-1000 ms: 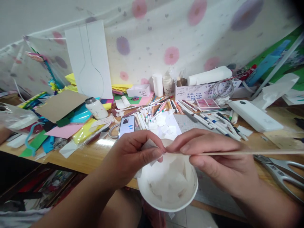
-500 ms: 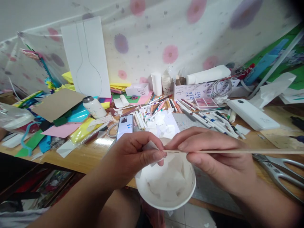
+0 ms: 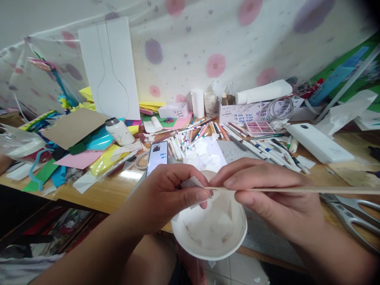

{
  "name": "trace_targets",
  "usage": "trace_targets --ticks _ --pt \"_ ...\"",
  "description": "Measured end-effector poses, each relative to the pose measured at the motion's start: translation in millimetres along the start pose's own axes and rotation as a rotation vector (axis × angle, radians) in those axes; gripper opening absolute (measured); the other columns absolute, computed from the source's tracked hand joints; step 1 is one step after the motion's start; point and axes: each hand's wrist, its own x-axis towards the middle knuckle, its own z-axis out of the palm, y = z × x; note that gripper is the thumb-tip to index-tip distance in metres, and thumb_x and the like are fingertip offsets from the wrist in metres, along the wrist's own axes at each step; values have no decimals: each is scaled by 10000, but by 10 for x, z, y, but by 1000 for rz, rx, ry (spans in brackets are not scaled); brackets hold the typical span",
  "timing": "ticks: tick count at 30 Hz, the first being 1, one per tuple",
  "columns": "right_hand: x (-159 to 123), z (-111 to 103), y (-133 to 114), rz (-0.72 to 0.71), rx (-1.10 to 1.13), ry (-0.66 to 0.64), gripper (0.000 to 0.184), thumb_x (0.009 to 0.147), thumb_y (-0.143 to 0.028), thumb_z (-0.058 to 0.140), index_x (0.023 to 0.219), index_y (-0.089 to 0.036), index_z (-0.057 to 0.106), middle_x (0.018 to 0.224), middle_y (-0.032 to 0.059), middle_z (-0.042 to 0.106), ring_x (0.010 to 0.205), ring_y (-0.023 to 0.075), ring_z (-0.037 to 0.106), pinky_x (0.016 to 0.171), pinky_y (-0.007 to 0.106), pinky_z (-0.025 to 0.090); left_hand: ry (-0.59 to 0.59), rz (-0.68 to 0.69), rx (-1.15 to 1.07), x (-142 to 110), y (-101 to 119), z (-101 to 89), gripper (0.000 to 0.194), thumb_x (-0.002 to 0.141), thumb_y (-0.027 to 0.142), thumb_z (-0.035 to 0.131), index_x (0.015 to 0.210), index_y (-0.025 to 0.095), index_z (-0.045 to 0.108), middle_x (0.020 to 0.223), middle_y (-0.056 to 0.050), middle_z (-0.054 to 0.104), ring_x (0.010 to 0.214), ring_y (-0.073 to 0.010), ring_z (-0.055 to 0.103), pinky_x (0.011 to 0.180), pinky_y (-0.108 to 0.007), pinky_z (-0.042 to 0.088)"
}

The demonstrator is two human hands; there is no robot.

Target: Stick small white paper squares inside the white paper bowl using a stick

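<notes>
- from the head view, your left hand point(image 3: 163, 194) is pinched narrow, thumb against fingers, on a small white paper piece point(image 3: 190, 182); its corners poke out above and below your thumb, so the grip seems meant for something light and limp.
- your right hand point(image 3: 279, 209) closes round a thin pale strip point(image 3: 341, 190), fingers above and thumb below. the strip lies almost level and runs out past the right edge of the picture, so you cannot tell its full length; fingers spread along it probably steady it.
- the strip's near end meets your left fingertips, beside the paper piece. whether the two are stuck together is too small to tell.
- the white bowl point(image 3: 212, 254) is under both hands, its mouth facing up, with pale pieces point(image 3: 208, 231) inside. being right below your fingertips, it is likely placed to be within easy reach; what supports it is hidden.
- beyond the bowl, loose white scraps point(image 3: 204, 156) lie on a sheet on the tabletop point(image 3: 101, 202), close ahead of you, perhaps for quick picking.
- just left of them your phone point(image 3: 157, 154) has its lit screen facing you, presumably so you can glance at it.
- the scissors point(image 3: 347, 215) rest by your right wrist, handles toward the right, apart from both hands.
</notes>
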Motion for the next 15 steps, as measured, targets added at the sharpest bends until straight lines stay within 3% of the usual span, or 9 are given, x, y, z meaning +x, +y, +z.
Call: trace_targets --ticks 15 --pt "-5 1 26 19 20 3 144 922 -109 744 1023 -180 818 1007 75 833 937 140 791 864 197 622 -19 30 -8 3 -4 -25 234 859 278 742 657 161 720 614 39 649 577 -68 516 549 -160 377"
